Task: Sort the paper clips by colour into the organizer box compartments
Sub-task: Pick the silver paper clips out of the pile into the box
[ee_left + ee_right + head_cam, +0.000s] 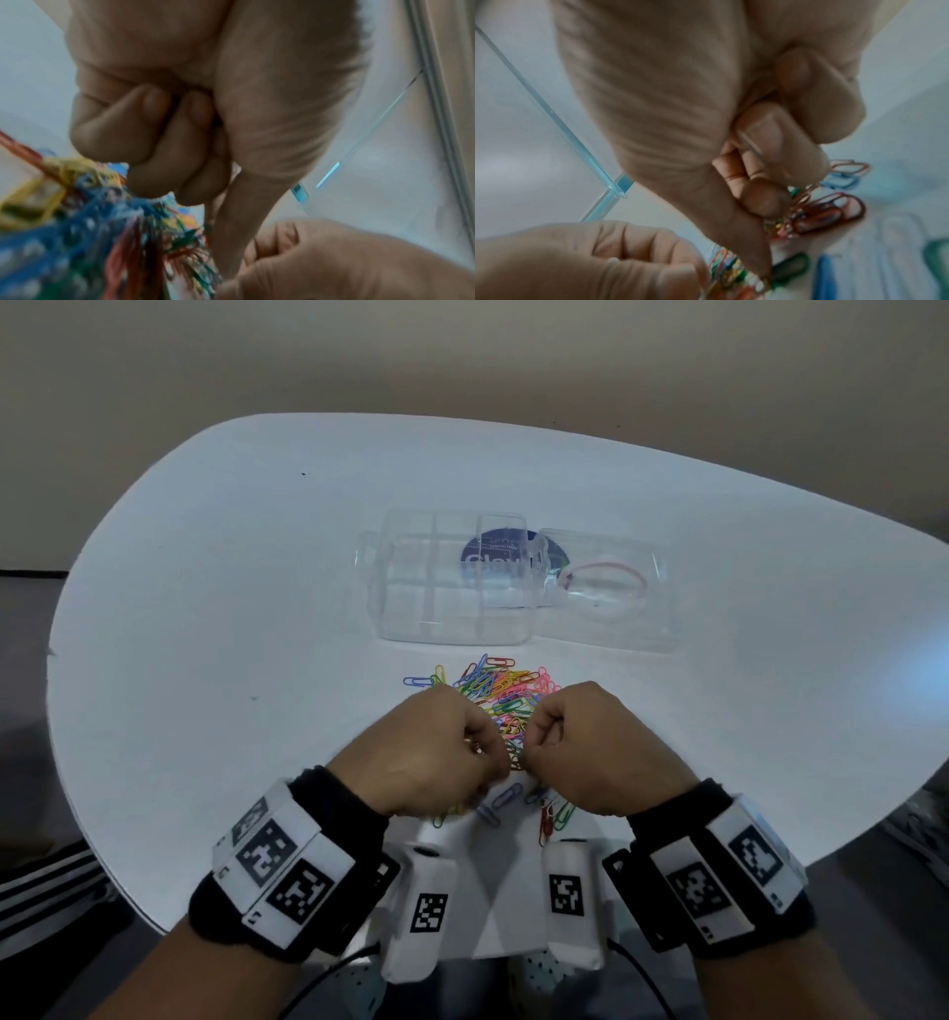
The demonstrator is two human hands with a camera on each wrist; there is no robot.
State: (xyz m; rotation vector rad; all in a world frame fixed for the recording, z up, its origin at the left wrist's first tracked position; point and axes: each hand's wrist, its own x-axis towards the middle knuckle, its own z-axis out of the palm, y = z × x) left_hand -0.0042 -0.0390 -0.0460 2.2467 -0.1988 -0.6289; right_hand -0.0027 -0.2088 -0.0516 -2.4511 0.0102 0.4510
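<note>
A pile of coloured paper clips (506, 690) lies on the white table (205, 608), just in front of the clear organizer box (452, 629). The box compartments look bare. My left hand (493, 752) and right hand (534, 752) meet over the near side of the pile, fingers curled, thumbs close together. In the left wrist view my left hand (210, 203) is a fist with its thumb down against a blurred tangle of clips (77, 223). In the right wrist view my right hand (765, 233) pinches clips at its fingertips, beside several red clips (829, 213).
The box's clear lid (606, 634) lies open to the right, with a red rubber band (606, 577) on it. A dark blue round label (498, 562) shows through the box. Loose clips (554, 814) lie between my wrists near the table's front edge.
</note>
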